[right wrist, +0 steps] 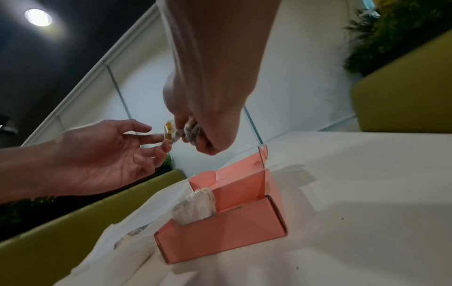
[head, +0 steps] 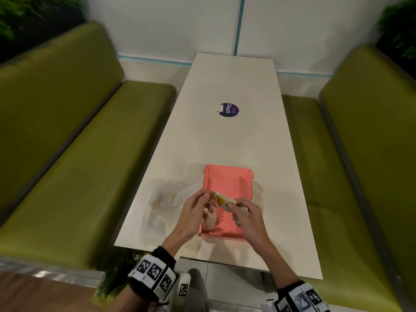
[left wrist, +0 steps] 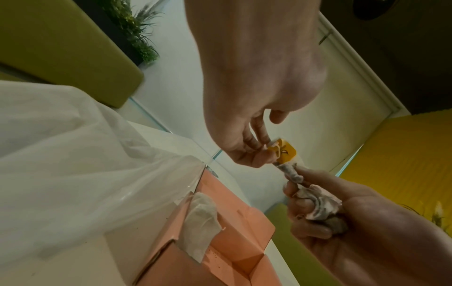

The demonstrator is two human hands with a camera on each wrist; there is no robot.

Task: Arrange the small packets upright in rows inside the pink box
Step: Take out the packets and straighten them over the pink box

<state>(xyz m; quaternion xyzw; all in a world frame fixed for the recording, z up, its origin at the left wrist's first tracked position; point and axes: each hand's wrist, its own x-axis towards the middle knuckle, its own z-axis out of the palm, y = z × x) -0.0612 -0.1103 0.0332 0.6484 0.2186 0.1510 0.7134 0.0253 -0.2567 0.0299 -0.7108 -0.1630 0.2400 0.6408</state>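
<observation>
The pink box [head: 227, 181] lies open on the white table, its lid flap folded back. A few white packets [head: 209, 221] stand upright in its near left corner, also seen as packets [left wrist: 200, 218] and packets [right wrist: 195, 207]. Above the box my right hand [head: 234, 204] grips a crumpled bunch of packets [left wrist: 315, 205]. My left hand [head: 212, 195] pinches the yellow-tagged end of one packet [left wrist: 285, 152] that sticks out of that bunch. The rest of the box floor [right wrist: 234, 191] is bare.
A clear plastic bag [head: 166, 203] with more packets lies left of the box. A purple round sticker [head: 228, 109] sits farther up the table. Green benches [head: 67, 154] flank the table on both sides.
</observation>
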